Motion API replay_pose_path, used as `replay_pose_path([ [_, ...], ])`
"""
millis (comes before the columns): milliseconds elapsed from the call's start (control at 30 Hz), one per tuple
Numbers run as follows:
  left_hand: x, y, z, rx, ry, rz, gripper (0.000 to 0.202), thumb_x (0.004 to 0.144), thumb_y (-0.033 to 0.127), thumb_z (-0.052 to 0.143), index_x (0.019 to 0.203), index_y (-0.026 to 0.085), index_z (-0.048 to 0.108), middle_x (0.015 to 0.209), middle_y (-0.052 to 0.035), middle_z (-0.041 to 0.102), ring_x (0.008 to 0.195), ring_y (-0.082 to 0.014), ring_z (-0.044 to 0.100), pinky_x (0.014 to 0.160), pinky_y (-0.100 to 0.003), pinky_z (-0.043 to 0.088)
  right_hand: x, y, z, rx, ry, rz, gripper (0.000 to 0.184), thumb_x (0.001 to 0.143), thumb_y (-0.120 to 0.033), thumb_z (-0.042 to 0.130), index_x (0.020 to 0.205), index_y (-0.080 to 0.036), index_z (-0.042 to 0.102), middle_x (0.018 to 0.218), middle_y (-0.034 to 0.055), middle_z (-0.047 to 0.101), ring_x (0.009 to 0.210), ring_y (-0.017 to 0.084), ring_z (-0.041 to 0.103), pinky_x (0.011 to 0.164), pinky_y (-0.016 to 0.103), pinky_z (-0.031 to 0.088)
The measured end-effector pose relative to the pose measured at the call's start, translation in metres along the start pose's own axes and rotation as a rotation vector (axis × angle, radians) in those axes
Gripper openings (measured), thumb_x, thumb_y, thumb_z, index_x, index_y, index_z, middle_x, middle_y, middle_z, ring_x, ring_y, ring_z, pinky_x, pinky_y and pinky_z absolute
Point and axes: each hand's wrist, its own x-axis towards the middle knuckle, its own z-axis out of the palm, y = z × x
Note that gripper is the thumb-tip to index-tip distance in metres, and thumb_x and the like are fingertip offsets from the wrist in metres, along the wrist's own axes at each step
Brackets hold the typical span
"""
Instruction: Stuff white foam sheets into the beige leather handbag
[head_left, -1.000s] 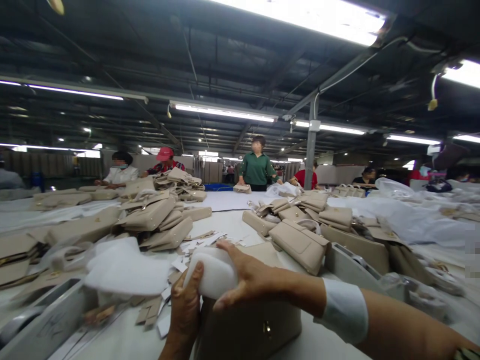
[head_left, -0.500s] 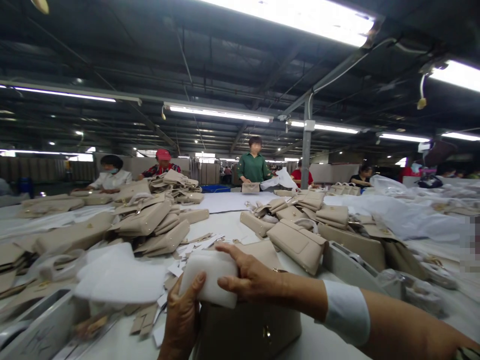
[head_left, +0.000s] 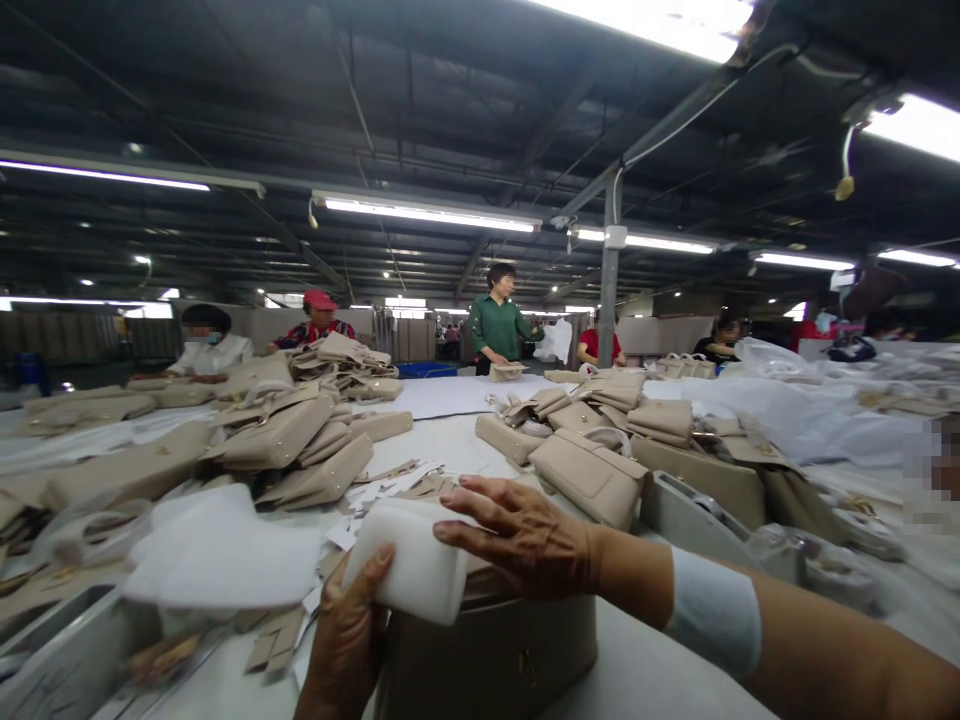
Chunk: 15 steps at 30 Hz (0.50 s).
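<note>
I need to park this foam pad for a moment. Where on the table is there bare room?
Bare top shows right of the open bag, under the right hand's forearm, and far off on the white sheet between the two bag piles. Crowded: foam sheets and paper scraps by the left hand, stacked bags and a tray right.

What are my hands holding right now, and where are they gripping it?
Both hands hold a white foam pad over the open beige handbag: the left hand grips its lower left edge, the right hand presses on its upper right side.

No legible txt or labels anywhere.
</note>
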Motion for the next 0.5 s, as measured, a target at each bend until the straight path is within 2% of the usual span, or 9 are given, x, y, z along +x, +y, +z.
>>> replay_pose_path([
  [67, -0.001, 0.000, 0.000, 0.003, -0.024, -0.007, 0.077, 0.057, 0.034, 0.084, 0.125, 0.015, 0.055, 0.090, -0.0059, 0.070, 0.077, -0.0242, 0.068, 0.060, -0.026, 0.057, 0.005, 0.001, 0.005, -0.038, 0.005, -0.065, 0.052, 0.088, -0.021, 0.054, 0.136, -0.038, 0.044, 0.144, 0.0012, 0.043, 0.140, 0.024, 0.022, 0.115, 0.047, 0.018],
  [133, -0.001, 0.001, 0.000, 0.031, 0.001, 0.007, 0.076, 0.055, 0.035, 0.085, 0.122, 0.014, 0.056, 0.083, -0.0043, 0.070, 0.068, -0.0213, 0.066, 0.054, -0.025, 0.055, 0.017, -0.003, 0.011, -0.054, -0.027, -0.143, 0.039, 0.089, -0.029, 0.058, 0.124, -0.044, 0.054, 0.137, -0.0046, 0.050, 0.140, 0.023, 0.025, 0.116, 0.046, 0.016],
  [200, 0.000, 0.001, -0.001, 0.050, 0.032, 0.008, 0.076, 0.053, 0.036, 0.085, 0.120, 0.013, 0.057, 0.078, -0.0026, 0.068, 0.061, -0.0190, 0.064, 0.048, -0.024, 0.051, 0.032, -0.006, 0.014, -0.084, -0.091, -0.230, 0.027, 0.091, -0.032, 0.053, 0.117, -0.038, 0.059, 0.133, -0.0021, 0.054, 0.136, 0.023, 0.031, 0.115, 0.044, 0.021],
  [300, 0.002, -0.001, -0.001, 0.042, 0.026, -0.015, 0.072, 0.053, 0.036, 0.084, 0.118, 0.015, 0.059, 0.081, -0.0028, 0.068, 0.062, -0.0179, 0.063, 0.050, -0.024, 0.050, 0.047, -0.007, 0.014, -0.071, -0.152, -0.256, 0.027, 0.096, -0.029, 0.040, 0.112, -0.025, 0.061, 0.124, 0.0078, 0.059, 0.124, 0.023, 0.046, 0.104, 0.040, 0.036],
  [367, 0.002, -0.003, -0.003, 0.075, -0.020, 0.021, 0.058, 0.061, 0.043, 0.079, 0.108, 0.014, 0.063, 0.079, -0.0036, 0.068, 0.062, -0.0166, 0.061, 0.054, -0.025, 0.050, 0.046, -0.004, 0.010, 0.031, -0.131, -0.179, 0.028, 0.095, -0.026, 0.038, 0.112, -0.022, 0.060, 0.119, 0.0106, 0.061, 0.117, 0.022, 0.051, 0.100, 0.038, 0.039],
  [400, 0.002, -0.004, -0.004, 0.125, -0.055, 0.066, 0.050, 0.066, 0.048, 0.074, 0.101, 0.013, 0.066, 0.075, -0.0038, 0.067, 0.060, -0.0159, 0.059, 0.056, -0.025, 0.049, 0.043, -0.001, 0.007, 0.096, -0.076, -0.093, 0.027, 0.094, -0.026, 0.040, 0.113, -0.022, 0.059, 0.118, 0.0113, 0.061, 0.114, 0.022, 0.052, 0.100, 0.038, 0.039],
  [433, 0.001, -0.005, -0.005, 0.194, -0.096, 0.124, 0.046, 0.070, 0.052, 0.070, 0.094, 0.013, 0.067, 0.070, -0.0038, 0.065, 0.059, -0.0155, 0.058, 0.057, -0.025, 0.048, 0.037, 0.002, 0.004, 0.157, 0.016, 0.034, 0.026, 0.093, -0.028, 0.043, 0.113, -0.021, 0.058, 0.117, 0.0118, 0.061, 0.112, 0.023, 0.053, 0.099, 0.038, 0.040],
  [500, -0.001, -0.005, -0.005, 0.385, -0.179, 0.259, 0.042, 0.073, 0.055, 0.065, 0.084, 0.014, 0.068, 0.067, -0.0046, 0.064, 0.062, -0.0165, 0.057, 0.060, -0.026, 0.047, 0.021, 0.012, -0.002, 0.276, 0.287, 0.387, 0.031, 0.090, -0.037, 0.049, 0.114, -0.018, 0.055, 0.112, 0.0123, 0.061, 0.104, 0.023, 0.056, 0.095, 0.039, 0.043],
])
